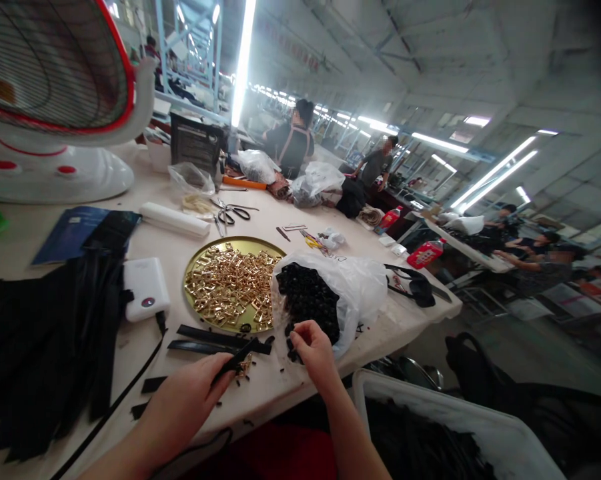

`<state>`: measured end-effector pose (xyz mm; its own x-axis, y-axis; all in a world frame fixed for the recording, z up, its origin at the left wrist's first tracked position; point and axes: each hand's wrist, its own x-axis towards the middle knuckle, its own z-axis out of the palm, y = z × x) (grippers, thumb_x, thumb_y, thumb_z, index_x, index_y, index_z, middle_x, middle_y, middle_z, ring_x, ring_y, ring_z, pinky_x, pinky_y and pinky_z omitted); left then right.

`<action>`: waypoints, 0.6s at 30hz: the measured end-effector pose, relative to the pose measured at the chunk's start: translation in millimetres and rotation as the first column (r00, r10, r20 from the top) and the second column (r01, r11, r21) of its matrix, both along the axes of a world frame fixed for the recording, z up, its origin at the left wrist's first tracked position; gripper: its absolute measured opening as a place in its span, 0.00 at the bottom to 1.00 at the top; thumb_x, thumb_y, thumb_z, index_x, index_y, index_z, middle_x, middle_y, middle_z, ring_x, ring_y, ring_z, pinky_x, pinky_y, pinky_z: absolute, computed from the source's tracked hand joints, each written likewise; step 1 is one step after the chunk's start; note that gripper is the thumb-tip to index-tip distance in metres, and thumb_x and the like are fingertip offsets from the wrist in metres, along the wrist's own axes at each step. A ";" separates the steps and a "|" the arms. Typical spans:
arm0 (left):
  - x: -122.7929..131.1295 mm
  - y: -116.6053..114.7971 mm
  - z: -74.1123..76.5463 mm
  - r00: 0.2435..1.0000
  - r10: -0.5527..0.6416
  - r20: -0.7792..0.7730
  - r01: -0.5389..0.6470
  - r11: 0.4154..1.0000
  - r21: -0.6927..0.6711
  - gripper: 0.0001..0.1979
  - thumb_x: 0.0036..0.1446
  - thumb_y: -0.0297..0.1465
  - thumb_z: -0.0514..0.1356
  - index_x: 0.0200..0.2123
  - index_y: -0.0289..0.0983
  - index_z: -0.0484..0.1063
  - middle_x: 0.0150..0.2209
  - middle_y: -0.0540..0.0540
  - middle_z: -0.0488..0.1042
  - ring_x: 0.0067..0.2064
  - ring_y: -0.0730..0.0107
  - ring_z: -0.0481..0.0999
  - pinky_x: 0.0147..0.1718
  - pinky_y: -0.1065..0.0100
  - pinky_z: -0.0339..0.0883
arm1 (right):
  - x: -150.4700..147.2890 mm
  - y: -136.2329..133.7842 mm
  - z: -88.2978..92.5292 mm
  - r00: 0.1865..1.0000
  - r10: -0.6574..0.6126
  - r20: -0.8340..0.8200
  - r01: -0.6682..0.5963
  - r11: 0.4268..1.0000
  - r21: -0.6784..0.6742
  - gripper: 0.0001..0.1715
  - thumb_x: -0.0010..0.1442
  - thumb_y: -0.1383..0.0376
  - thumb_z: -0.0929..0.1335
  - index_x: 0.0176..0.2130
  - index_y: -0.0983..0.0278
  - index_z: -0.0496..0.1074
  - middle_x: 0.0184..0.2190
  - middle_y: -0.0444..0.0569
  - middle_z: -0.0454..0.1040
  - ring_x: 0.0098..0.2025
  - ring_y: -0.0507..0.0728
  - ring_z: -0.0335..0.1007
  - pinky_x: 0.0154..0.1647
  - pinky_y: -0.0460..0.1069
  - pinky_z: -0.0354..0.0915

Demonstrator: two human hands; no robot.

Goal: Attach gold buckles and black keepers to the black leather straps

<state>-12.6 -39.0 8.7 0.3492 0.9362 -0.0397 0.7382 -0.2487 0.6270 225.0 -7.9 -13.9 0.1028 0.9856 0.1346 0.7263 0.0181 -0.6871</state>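
Observation:
My left hand (190, 390) is closed around a black strip (237, 357), whose far end points toward the plastic bag. At the mouth of that clear bag (363, 290), my right hand (313, 347) makes a pinch beside a heap of small black pieces (310, 297). Whatever sits between its fingertips is too small to make out. Behind both hands lies a round gold tray (193, 310) heaped with small gold metal fittings (233, 280). Two more black strips (200, 347) rest in front of the tray, and a few loose gold fittings (245, 367) lie under the held strip.
A fan (55, 170) stands at the left, above many black strips (45, 353). A white device (145, 287) with a cable lies beside them. Scissors (233, 212) and yellow-handled snips (313, 241) are farther back. A white bin (460, 427) stands below the table's right edge. Other people work beyond.

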 end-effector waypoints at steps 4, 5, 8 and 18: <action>4.4 -0.1 10.1 0.988 -0.021 0.151 0.036 0.995 -0.096 0.14 0.58 0.38 0.47 0.38 0.43 0.70 0.34 0.49 0.77 0.37 0.63 0.76 0.35 0.69 0.65 | -22.4 -20.2 9.1 0.650 -0.022 -0.759 -0.054 0.996 -0.075 0.09 0.48 0.64 0.69 0.33 0.63 0.67 0.26 0.41 0.70 0.26 0.50 0.66 0.31 0.45 0.62; 5.9 -0.2 12.0 0.981 -0.022 0.193 0.049 0.989 -0.138 0.14 0.57 0.38 0.47 0.36 0.42 0.69 0.30 0.49 0.76 0.33 0.65 0.75 0.32 0.70 0.65 | -28.2 -23.8 10.9 0.528 -0.034 -0.849 -0.074 0.994 -0.086 0.11 0.47 0.64 0.70 0.34 0.62 0.68 0.27 0.41 0.70 0.27 0.49 0.66 0.32 0.45 0.62; 9.7 -0.7 16.4 0.938 0.001 0.346 0.123 0.934 -0.337 0.15 0.56 0.41 0.46 0.31 0.38 0.66 0.19 0.55 0.66 0.20 0.74 0.66 0.19 0.74 0.58 | -44.3 -31.5 14.7 0.237 -0.108 -0.965 -0.137 0.980 -0.144 0.20 0.46 0.65 0.72 0.41 0.61 0.70 0.30 0.41 0.71 0.28 0.47 0.66 0.33 0.44 0.63; 11.3 -7.0 26.7 0.829 0.201 0.521 0.231 0.726 -0.648 0.13 0.50 0.39 0.48 0.33 0.36 0.64 0.13 0.60 0.58 0.14 0.82 0.51 0.13 0.79 0.44 | -61.8 -45.3 6.7 0.089 -0.149 -0.985 -0.238 0.957 -0.166 0.13 0.46 0.63 0.73 0.33 0.64 0.69 0.24 0.41 0.71 0.22 0.46 0.63 0.26 0.41 0.60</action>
<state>-1.4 -46.0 35.4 0.5259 0.7239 -0.4466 0.2357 0.3805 0.8943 163.3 -53.2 -7.2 -0.0954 0.9614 -0.2581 -0.6040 -0.2620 -0.7527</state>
